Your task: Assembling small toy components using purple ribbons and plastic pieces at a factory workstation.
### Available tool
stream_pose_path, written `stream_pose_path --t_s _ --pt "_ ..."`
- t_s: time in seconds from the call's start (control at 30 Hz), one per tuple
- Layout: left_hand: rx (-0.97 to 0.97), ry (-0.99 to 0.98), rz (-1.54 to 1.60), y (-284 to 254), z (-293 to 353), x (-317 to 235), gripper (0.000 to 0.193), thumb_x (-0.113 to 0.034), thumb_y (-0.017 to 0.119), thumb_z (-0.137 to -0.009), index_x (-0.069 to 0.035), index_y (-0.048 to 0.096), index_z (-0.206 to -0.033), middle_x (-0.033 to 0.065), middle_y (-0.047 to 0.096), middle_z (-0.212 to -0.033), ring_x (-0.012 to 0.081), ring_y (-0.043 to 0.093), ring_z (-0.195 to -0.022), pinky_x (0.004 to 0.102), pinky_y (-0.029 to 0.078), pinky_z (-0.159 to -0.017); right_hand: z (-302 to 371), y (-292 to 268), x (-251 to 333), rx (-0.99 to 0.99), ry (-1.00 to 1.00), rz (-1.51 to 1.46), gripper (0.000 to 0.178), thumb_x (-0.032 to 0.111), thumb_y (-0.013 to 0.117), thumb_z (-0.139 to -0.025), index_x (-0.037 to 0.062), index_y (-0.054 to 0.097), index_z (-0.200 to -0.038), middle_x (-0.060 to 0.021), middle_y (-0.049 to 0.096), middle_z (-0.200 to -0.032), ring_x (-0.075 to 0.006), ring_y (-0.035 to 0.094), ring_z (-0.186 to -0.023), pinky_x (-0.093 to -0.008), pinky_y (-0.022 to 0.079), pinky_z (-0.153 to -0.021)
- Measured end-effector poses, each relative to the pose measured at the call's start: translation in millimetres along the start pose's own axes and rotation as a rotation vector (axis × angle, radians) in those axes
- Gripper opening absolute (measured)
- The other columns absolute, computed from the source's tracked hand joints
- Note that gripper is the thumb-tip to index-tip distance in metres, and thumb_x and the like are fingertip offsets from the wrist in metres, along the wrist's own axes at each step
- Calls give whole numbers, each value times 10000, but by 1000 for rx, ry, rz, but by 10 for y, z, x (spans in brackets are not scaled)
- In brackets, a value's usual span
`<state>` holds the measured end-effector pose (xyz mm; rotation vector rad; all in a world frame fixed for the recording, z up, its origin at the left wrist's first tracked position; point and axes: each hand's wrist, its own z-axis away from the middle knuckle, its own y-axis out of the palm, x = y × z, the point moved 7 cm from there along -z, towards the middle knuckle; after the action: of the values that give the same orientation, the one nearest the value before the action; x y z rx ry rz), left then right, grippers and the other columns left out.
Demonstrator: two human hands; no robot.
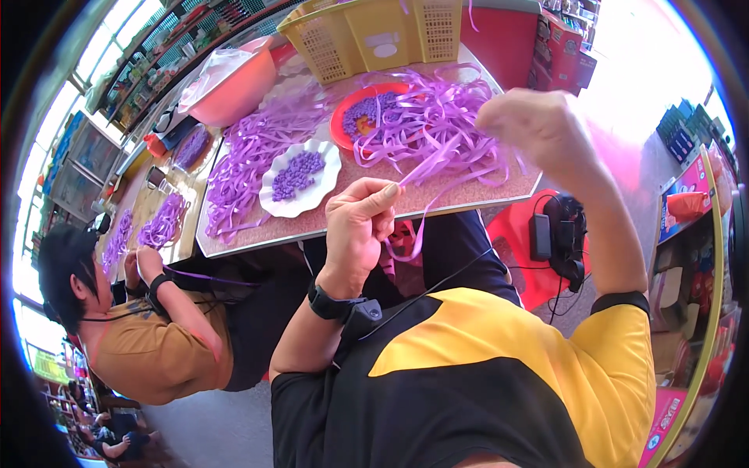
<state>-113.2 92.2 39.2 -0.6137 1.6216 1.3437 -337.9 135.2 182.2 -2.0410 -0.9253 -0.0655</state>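
My left hand is closed in front of the table's near edge, pinching a purple ribbon between thumb and fingers. Part of that ribbon hangs in a loop below the edge. Raised over the table's right side, my right hand is smeared by motion, so its fingers and anything in them do not show clearly. Close to it lies a tangled heap of purple ribbons, partly covering a red bowl of purple beads with a few orange pieces. A white scalloped plate to the left holds more purple beads.
A yellow crate and a pink basin stand at the back. More ribbons cover the table's left part. A co-worker handles ribbon at the left. On a red stool at the right rests black equipment; a cable crosses my lap.
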Motion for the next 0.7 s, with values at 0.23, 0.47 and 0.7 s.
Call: stream_pose_path --t_s 0.23,0.47,0.7 --pt "39 46 -70 -135 -115 -32 158 -118 723 -876 31 680 -905 43 627 -725 95 524 -558 232 416 -527 142 -885 -1148 -441 214 102 176 111 610 -934 91 725 -1066 49 646 -816 -42 494 -690 -201 394 -622" --pt "14 76 -406 -84 -422 -307 185 -167 697 -901 14 680 -934 35 631 -715 120 595 -626 271 469 -603 315 -360 -1807 -571 351 50 142 75 635 -905 80 731 -1010 42 631 -782 -28 492 -642 -187 395 -559" --pt "83 81 -128 -41 -878 -1253 193 -196 659 -941 -5 647 -966 -49 372 -617 56 387 -515 221 282 -439 549 -346 -2732 -537 514 -908 226 132 600 -904 -8 655 -1073 42 428 -599 -85 440 -528 -204 315 -499"
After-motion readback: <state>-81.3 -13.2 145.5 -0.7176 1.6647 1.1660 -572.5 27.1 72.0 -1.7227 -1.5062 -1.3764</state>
